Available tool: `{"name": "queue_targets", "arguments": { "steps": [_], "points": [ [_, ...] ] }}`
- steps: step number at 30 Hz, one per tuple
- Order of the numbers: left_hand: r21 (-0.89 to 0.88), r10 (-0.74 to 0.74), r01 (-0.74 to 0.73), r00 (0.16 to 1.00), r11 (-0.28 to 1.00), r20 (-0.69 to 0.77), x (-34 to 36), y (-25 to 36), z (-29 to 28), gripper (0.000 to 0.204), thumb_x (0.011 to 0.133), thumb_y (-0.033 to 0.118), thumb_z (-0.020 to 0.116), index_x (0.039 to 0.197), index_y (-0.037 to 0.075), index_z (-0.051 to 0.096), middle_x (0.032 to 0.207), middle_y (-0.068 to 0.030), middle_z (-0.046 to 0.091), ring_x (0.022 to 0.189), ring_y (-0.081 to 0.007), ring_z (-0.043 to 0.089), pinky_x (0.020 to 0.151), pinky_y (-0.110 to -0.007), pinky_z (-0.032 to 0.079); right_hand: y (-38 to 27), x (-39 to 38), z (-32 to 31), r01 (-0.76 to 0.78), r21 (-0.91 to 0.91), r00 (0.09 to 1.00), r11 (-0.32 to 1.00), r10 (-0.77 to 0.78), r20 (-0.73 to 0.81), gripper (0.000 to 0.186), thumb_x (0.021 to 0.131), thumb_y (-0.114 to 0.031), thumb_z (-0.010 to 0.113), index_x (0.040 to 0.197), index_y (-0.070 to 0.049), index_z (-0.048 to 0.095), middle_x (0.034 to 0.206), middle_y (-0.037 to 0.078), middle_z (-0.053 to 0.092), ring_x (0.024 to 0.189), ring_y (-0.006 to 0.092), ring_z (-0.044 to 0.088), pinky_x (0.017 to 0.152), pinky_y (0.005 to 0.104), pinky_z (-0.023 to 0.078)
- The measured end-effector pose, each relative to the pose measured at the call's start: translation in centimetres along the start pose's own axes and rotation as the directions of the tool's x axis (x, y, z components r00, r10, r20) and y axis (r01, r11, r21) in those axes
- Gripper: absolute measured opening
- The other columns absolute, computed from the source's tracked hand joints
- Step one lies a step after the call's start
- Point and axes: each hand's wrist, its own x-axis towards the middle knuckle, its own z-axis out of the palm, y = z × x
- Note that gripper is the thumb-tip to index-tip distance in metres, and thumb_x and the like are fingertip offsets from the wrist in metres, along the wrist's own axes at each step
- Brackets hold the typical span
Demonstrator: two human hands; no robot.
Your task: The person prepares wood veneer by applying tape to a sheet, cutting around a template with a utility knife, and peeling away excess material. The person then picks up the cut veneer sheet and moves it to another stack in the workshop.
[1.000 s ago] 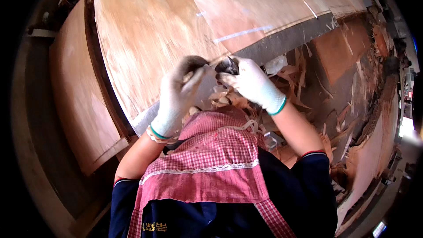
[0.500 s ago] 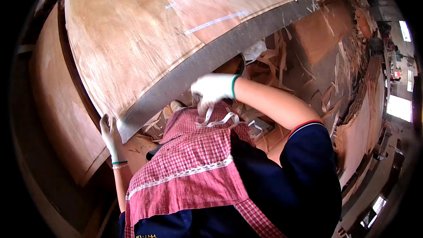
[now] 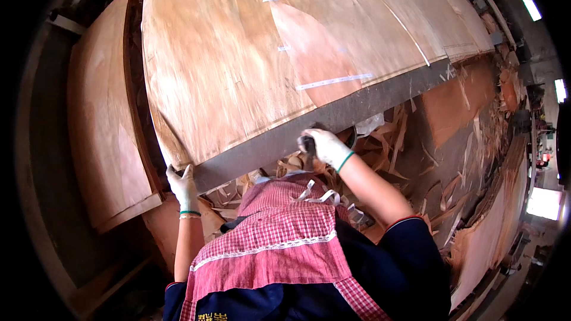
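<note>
A large pale wood veneer sheet [image 3: 220,83] lies across the work surface, with a patch of redder veneer [image 3: 315,47] and strips of white perforated tape on it. Along its near side runs a grey metal strip [image 3: 262,153]. My left hand [image 3: 184,185], in a white glove with a green cuff, pinches the sheet's near left corner, where the edge lifts and curls. My right hand [image 3: 328,147], gloved alike, is closed around a dark tool [image 3: 307,144] just over the near edge of the grey strip. The tool's working end cannot be made out.
Another veneer stack [image 3: 104,125] lies to the left across a narrow gap. Torn veneer scraps [image 3: 392,142] litter the floor at the right, near a further stack of sheets [image 3: 493,208]. White tape ends [image 3: 321,193] hang by my checked apron [image 3: 267,232].
My right hand, seen without a tool before, now holds the dark tool near the strip. My left hand has closed on the sheet's corner, which now curls up. The view has shifted.
</note>
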Motion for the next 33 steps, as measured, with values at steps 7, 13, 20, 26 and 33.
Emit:
{"name": "queue_targets", "arguments": {
  "steps": [7, 13, 20, 26, 33],
  "points": [
    [-0.69, -0.095, 0.432, 0.878, 0.581, 0.469, 3.0, 9.0, -3.4, 0.006, 0.094, 0.012, 0.06, 0.096, 0.006, 0.06, 0.076, -0.0004, 0.059, 0.063, -0.0078, 0.055, 0.058, -0.02, 0.05, -0.8, -1.3, 3.4, 0.023, -0.23, 1.0, 0.973, -0.02, 0.015, 0.014, 0.1, -0.016, 0.048, 0.099, -0.003, 0.052, 0.077, 0.01, 0.063, 0.061, 0.0173, 0.059, 0.053, 0.0281, 0.049],
    [-0.916, 0.224, 0.254, 0.917, 0.31, 0.33, 7.3, 22.7, -7.5, 0.011, 0.097, 0.011, 0.056, 0.101, 0.004, 0.064, 0.089, -0.0026, 0.063, 0.078, -0.0086, 0.061, 0.071, -0.018, 0.052, -6.4, -3.9, -0.8, -0.011, -0.709, 0.965, 0.705, -0.178, -0.192, 0.016, 0.097, -0.015, 0.05, 0.106, -0.002, 0.049, 0.079, 0.012, 0.064, 0.058, 0.0178, 0.061, 0.05, 0.0308, 0.049],
    [-0.96, 0.367, 0.112, 0.908, 0.255, 0.203, 11.7, 29.2, -10.2, 0.01, 0.096, 0.008, 0.058, 0.102, 0.001, 0.063, 0.093, -0.0057, 0.065, 0.081, -0.0113, 0.063, 0.074, -0.02, 0.055, -13.9, -1.6, 0.3, -0.23, -0.962, 0.832, -0.148, -0.543, -0.116, 0.032, 0.091, -0.024, 0.051, 0.11, 0.0, 0.06, 0.108, 0.027, 0.064, 0.103, 0.0433, 0.061, 0.09, 0.048, 0.048],
    [-0.977, 0.418, -0.004, 0.904, 0.214, 0.087, 12.7, 30.8, -12.1, 0.018, 0.098, 0.014, 0.057, 0.107, 0.0, 0.063, 0.096, -0.0078, 0.066, 0.088, -0.0138, 0.065, 0.079, -0.022, 0.056, -12.4, 1.3, -2.3, -0.35, -0.909, 0.808, -0.225, -0.564, -0.172, 0.033, 0.09, -0.017, 0.047, 0.116, -0.004, 0.062, 0.113, 0.026, 0.064, 0.103, 0.0391, 0.064, 0.089, 0.0484, 0.05],
    [-0.95, 0.528, -0.168, 0.849, 0.263, -0.004, 12.2, 30.4, -14.4, 0.023, 0.1, 0.014, 0.053, 0.116, -0.001, 0.061, 0.104, -0.0101, 0.066, 0.092, -0.0138, 0.065, 0.087, -0.023, 0.053, -10.1, -6.6, -9.0, -0.045, -0.733, 0.88, -0.678, 0.321, -0.35, 0.026, 0.088, -0.016, 0.052, 0.109, -0.006, 0.064, 0.099, 0.022, 0.068, 0.085, 0.0372, 0.067, 0.074, 0.0474, 0.052]
  ]
}}
